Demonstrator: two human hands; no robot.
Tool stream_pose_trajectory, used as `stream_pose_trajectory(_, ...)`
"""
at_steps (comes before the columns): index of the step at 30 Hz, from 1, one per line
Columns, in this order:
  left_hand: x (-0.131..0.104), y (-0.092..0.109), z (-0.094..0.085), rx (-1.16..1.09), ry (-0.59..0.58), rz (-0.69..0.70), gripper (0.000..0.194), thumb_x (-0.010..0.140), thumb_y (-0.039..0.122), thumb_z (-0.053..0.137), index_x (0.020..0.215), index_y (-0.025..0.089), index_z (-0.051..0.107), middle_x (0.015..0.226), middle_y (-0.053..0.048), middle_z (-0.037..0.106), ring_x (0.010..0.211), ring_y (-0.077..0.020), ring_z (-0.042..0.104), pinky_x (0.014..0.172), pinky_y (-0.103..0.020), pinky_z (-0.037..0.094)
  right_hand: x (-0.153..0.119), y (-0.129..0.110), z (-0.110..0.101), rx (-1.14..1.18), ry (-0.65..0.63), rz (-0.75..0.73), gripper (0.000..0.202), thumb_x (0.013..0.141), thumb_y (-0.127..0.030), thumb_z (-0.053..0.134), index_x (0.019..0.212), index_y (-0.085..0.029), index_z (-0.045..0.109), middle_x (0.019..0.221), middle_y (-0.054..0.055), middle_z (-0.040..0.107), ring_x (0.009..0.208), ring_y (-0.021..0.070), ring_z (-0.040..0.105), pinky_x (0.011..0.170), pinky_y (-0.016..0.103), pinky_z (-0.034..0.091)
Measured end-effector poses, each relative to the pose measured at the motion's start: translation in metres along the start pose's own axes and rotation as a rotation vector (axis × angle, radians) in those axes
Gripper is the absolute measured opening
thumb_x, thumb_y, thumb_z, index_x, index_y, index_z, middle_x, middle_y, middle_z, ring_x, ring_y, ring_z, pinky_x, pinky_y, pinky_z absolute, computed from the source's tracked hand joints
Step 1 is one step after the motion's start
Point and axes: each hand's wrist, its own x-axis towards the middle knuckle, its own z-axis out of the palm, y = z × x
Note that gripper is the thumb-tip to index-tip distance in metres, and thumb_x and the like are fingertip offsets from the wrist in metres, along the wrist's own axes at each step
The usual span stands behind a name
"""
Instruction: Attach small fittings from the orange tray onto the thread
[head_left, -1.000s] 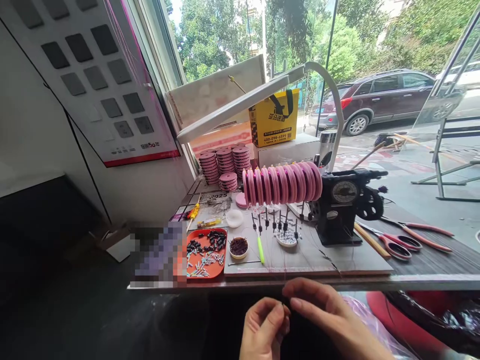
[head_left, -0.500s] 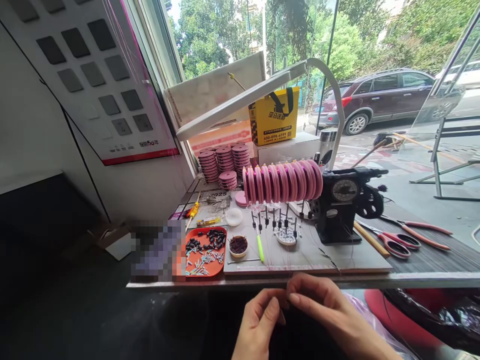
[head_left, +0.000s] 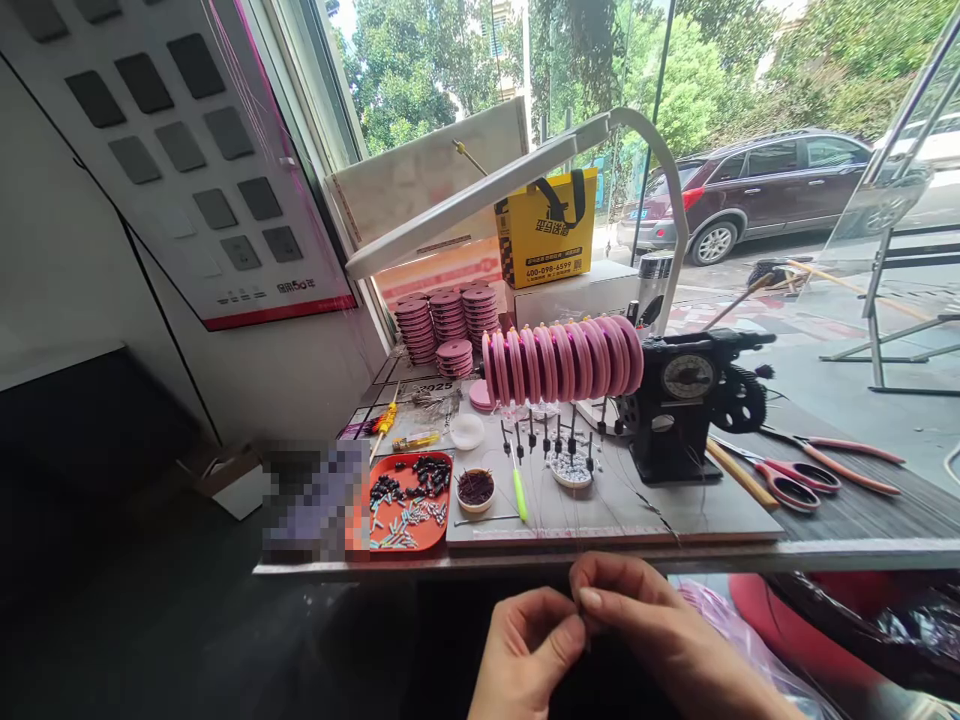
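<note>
Both hands meet just below the table's front edge, fingertips touching. My left hand (head_left: 525, 650) is closed, thumb and forefinger pinched together. Beside it, my right hand (head_left: 637, 615) also pinches with thumb and forefinger. Thin line (head_left: 577, 520), hard to see, runs down over the board to the fingertips; a tiny dark bit between them is too small to name. Above the board, a row of pink disc-shaped spools (head_left: 562, 362) sits on a black hand-cranked winder (head_left: 679, 445). Several black pegs (head_left: 532, 430) hang or stand below the spools.
Left on the table is an orange tray (head_left: 448, 510) of small black and metallic parts. A dish of dark bits (head_left: 475, 489), a green-handled tool (head_left: 519, 494) and a dish of grey pellets (head_left: 570, 474) lie nearer. Scissors (head_left: 795, 488) and pliers (head_left: 855, 465) lie right; a lamp (head_left: 480, 195) arches overhead.
My left hand has shifted slightly right, its thumb now closer against the right fingertips. My right hand has dipped a little. The camera view has shifted slightly.
</note>
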Motion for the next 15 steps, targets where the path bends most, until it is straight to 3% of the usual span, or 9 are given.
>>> stream_pose_trajectory(10,-0.0015,-0.0025,-0.002,0.06,0.033,-0.004,0.036,0.059,0.049,0.077,0.055,0.014,0.07,0.049,0.002,0.051,0.054,-0.0092,0.04,0.057,-0.022,0.03,-0.0016,0.0031,-0.0059,-0.017,0.021,-0.036,0.032,0.066,-0.044,0.08,0.07,-0.016,0.063,0.062,-0.003,0.053,0.061,0.0116,0.046,0.06,0.02,0.036)
stream_pose_trajectory(15,0.0002,-0.0041,-0.002,-0.043,-0.001,-0.045,0.032,0.055,0.046,0.08,0.057,0.014,0.072,0.051,0.002,0.055,0.056,-0.0099,0.043,0.059,-0.022,0.032,0.0022,0.0043,-0.0062,-0.059,-0.02,-0.041,0.034,0.068,-0.046,0.076,0.068,-0.016,0.061,0.059,-0.003,0.051,0.059,0.0115,0.046,0.059,0.02,0.037)
